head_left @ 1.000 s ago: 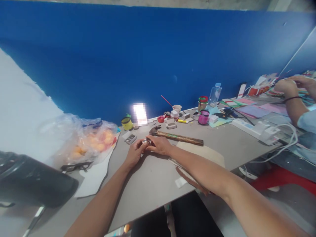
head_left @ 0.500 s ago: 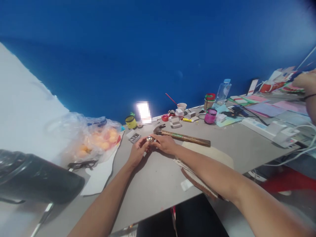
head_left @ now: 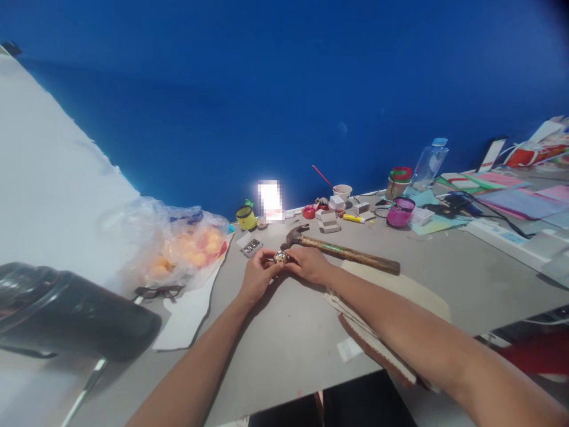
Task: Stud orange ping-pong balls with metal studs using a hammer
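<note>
My left hand (head_left: 256, 276) and my right hand (head_left: 309, 264) meet over the grey table (head_left: 284, 332), fingertips pinched from both sides on a small round shiny ornament (head_left: 280, 257). Both hands are closed on it, just above the tabletop. A hammer (head_left: 342, 251) with a wooden handle lies directly behind my right hand. A small tray of metal pieces (head_left: 251, 247) sits just beyond my left hand. My right forearm rests across a beige and brown piece of leather (head_left: 391, 332).
A clear plastic bag of orange fruit (head_left: 182, 249) and black glasses (head_left: 160, 292) lie left. A black cylindrical object (head_left: 66, 314) fills the near left. Small cups, boxes, a pink pot (head_left: 400, 212), a water bottle (head_left: 429, 163), coloured papers and a power strip line the blue wall.
The view has swung left, so the neighbouring person's hands have left the frame. My hands stay together on the ornament, which now faces up more clearly between the fingertips.
</note>
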Demonstrator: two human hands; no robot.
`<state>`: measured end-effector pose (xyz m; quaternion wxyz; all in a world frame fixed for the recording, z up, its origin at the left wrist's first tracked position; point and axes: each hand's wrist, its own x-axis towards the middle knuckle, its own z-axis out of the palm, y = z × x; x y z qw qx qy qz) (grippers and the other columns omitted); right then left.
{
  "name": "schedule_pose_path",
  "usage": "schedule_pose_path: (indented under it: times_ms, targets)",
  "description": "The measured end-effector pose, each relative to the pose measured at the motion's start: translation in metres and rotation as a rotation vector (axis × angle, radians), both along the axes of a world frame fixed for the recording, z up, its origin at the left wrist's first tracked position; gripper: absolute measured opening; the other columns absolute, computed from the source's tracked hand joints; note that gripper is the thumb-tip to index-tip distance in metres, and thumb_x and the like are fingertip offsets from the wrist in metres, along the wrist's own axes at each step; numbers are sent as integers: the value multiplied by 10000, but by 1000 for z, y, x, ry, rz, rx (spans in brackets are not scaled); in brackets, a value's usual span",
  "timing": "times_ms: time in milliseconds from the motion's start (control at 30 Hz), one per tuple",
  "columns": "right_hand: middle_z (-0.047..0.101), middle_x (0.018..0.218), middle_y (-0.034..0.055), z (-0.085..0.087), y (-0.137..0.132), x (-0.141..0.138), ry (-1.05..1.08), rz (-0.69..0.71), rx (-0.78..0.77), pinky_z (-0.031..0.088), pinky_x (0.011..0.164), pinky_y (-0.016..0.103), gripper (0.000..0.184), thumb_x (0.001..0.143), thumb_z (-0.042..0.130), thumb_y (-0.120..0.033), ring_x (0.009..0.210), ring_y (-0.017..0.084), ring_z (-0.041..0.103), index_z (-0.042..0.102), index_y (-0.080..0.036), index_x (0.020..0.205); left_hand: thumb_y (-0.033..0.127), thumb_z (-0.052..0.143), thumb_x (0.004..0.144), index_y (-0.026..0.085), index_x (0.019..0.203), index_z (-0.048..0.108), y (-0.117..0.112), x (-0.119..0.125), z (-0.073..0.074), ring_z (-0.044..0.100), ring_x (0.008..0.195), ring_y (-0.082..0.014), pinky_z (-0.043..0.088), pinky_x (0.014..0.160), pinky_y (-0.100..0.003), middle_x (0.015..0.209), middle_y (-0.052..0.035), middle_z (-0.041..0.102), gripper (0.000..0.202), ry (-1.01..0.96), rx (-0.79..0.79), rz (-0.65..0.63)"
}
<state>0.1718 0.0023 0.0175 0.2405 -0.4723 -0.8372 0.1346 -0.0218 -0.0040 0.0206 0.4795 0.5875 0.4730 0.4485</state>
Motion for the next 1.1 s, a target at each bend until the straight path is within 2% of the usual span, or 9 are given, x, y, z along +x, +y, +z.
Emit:
schedule_pose_path:
  times_ms: [200,367,533,667,800,933,1100]
  targets:
    - [758,1092,77,1,1,-4,-20,54,-1,388,782,297,253,1054,579,-371,975,217,665,695,-215,1215,348,897,607,175,944,622,-2,0,-3,666,637,-166,524,607,-281,747,-20,740,468,-31,-32,58]
    - [757,1077,96,5,-5,-10,-57,-30,-29,378,754,301,304,1073,530,-436,948,224,668,686,-198,1176,358,897,617,160,972,667,-3,0,2,670,648,-166,543,617,-297,809,-39,756,467,-73,-25,51]
    - [756,1101,75,7,-5,-9,54,-69,-112,383,748,291,324,1073,507,-473,971,225,672,693,-221,1156,421,855,697,183,1055,698,-3,-1,5,636,648,-142,563,618,-298,863,-36,748,457,-70,5,1]
    - [755,1155,69,4,-1,-5,115,-33,-134,394,774,296,294,1075,500,-394,1027,232,674,677,-238,1250,436,801,754,199,985,695,-3,0,3,650,680,-141,557,639,-281,843,-22,731,348,-108,7,77]
    - [755,1106,83,3,1,-4,85,-48,-138,388,747,296,284,1069,511,-395,976,232,673,693,-209,1184,381,815,716,192,943,662,-3,1,2,633,642,-125,533,625,-267,808,0,703,333,-79,7,127]
    - [753,1079,80,5,-2,-4,90,-23,-115,386,744,294,272,1038,579,-426,956,229,665,700,-199,1127,387,825,694,199,1089,636,-5,3,5,610,601,-113,523,576,-274,959,-23,726,477,-78,22,106]
    - [752,1065,73,8,-3,-4,55,-1,-110,384,752,293,236,1020,618,-401,953,224,656,712,-211,1124,432,830,711,168,1167,718,-7,3,6,655,668,-169,555,653,-320,928,-64,764,539,12,33,-2]
